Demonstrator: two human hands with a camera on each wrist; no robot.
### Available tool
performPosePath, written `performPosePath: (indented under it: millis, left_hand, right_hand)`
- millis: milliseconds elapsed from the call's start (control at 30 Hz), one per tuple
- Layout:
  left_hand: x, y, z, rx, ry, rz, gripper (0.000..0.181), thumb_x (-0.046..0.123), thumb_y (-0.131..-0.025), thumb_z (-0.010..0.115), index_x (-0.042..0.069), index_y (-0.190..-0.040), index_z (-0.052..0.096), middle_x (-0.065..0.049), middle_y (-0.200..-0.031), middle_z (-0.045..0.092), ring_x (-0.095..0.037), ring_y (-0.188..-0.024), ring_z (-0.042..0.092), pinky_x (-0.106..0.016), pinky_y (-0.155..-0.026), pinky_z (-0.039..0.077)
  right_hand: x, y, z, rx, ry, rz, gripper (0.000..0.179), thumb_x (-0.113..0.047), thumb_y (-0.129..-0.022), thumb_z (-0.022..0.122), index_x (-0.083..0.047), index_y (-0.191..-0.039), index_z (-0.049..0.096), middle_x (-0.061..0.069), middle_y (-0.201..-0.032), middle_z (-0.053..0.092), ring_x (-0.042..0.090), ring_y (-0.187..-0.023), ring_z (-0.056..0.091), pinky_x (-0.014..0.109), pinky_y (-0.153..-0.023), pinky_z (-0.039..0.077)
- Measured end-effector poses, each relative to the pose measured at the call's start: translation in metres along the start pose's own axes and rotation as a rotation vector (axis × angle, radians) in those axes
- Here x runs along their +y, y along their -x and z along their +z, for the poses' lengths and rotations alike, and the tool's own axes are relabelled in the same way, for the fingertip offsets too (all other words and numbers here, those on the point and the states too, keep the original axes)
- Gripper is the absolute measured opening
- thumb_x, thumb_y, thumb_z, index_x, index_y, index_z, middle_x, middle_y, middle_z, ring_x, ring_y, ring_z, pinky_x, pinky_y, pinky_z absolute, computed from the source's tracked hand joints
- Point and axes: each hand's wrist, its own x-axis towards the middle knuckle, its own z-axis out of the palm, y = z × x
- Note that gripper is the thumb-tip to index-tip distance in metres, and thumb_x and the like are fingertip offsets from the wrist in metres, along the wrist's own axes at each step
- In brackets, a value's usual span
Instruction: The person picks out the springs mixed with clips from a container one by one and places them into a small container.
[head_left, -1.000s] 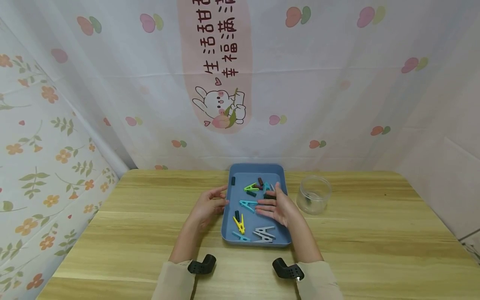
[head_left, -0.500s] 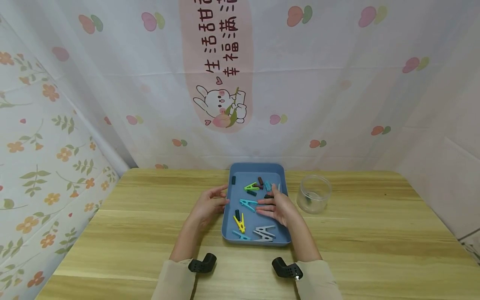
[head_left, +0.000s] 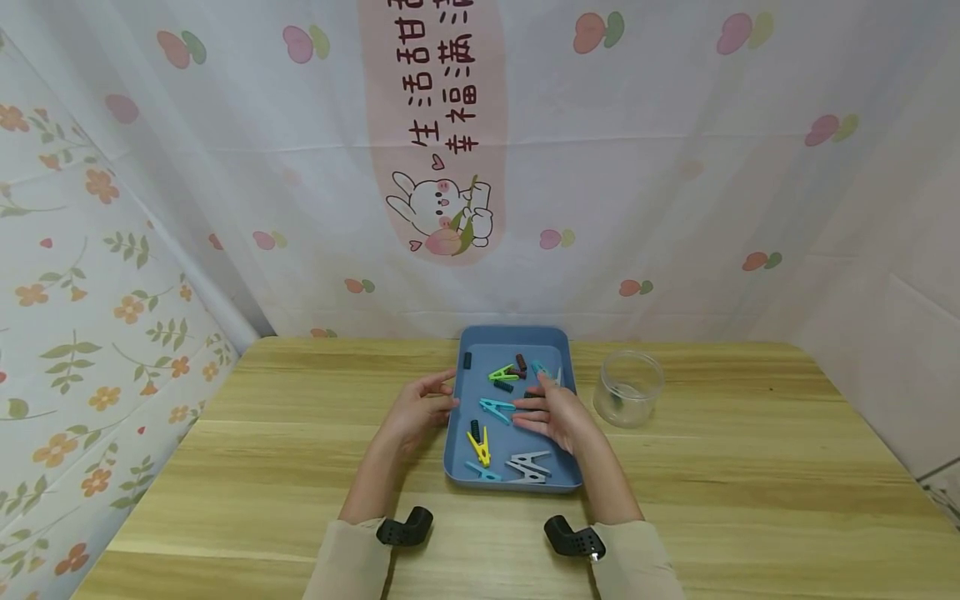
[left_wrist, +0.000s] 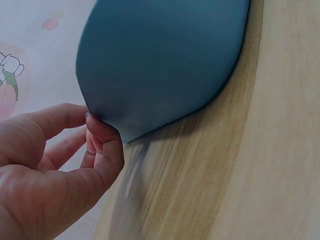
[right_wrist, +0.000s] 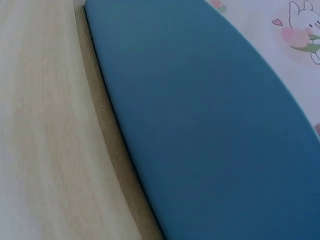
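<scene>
A blue tray [head_left: 457, 467] lies on the wooden table with several clothespins and small dark coil-like pieces in it. My left hand [head_left: 414, 410] touches the tray's left wall from outside, fingers bent loosely; in the left wrist view its fingertips [left_wrist: 102, 127] meet the tray's edge. Over the tray's right half, my right hand [head_left: 558, 417] reaches in with fingers spread. A cyan clothespin [head_left: 495, 407] lies just left of its fingertips, and a dark ribbed piece [head_left: 530, 395] shows partly between its fingers. Another blue clothespin [head_left: 541, 367] lies beyond the hand. The right wrist view shows only the tray's outer wall.
A clear round container [head_left: 628, 392] with something dark inside stands right of the tray. Inside the tray are a yellow clothespin [head_left: 479, 447], a light green one [head_left: 502, 374] and grey ones [head_left: 529, 467]. A patterned curtain [head_left: 600, 167] hangs behind the table [head_left: 750, 467].
My right hand's upper fingers have shifted slightly down and left, uncovering a pale piece near the tray's right wall. The blue clothespin there shows at a changed angle. My left hand stays in place.
</scene>
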Motion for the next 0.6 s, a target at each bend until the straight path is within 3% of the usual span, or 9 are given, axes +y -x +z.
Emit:
performPosePath:
  millis: [100,200,400,600]
  left_hand:
    - [0.0001,0.0001,0.0002,-0.002,-0.001,0.0,0.054,-0.01,-0.09,0.061,-0.003,-0.143,0.051,-0.008,-0.1,0.051,-0.011,-0.075,0.056,-0.023,-0.067,0.052]
    - [0.0003,0.0003,0.0011,-0.008,0.002,0.0,0.054,-0.009,-0.09,0.061,-0.003,-0.143,0.051,-0.008,-0.1,0.051,-0.011,-0.075,0.057,-0.022,-0.067,0.052]
    - [0.0,0.0,0.0011,-0.012,0.002,0.007,0.054,-0.01,-0.091,0.061,-0.004,-0.143,0.051,-0.008,-0.099,0.051,-0.011,-0.076,0.057,-0.023,-0.067,0.053]
    - [0.001,0.0005,0.0013,-0.012,0.004,0.0,0.054,-0.01,-0.09,0.062,-0.002,-0.143,0.051,-0.007,-0.099,0.051,-0.011,-0.076,0.057,-0.023,-0.067,0.053]
  right_hand:
    - [0.0012,-0.0014,0.0006,0.034,0.03,-0.01,0.052,-0.023,-0.111,0.034,0.013,-0.149,0.03,0.034,-0.134,0.055,0.033,-0.105,0.069,0.035,-0.087,0.057]
    - [0.0025,-0.0024,-0.0001,0.06,0.041,-0.027,0.045,-0.011,-0.108,0.041,0.013,-0.146,0.036,0.03,-0.127,0.062,0.021,-0.089,0.073,0.031,-0.082,0.059]
    - [0.003,-0.0038,-0.0006,0.082,0.029,-0.045,0.038,0.002,-0.102,0.049,0.01,-0.139,0.044,0.025,-0.117,0.069,0.022,-0.089,0.074,0.03,-0.078,0.059]
    - [0.0023,-0.0035,-0.001,0.077,0.046,-0.069,0.033,-0.002,-0.099,0.058,0.009,-0.13,0.052,0.017,-0.101,0.074,0.018,-0.084,0.074,0.027,-0.073,0.059]
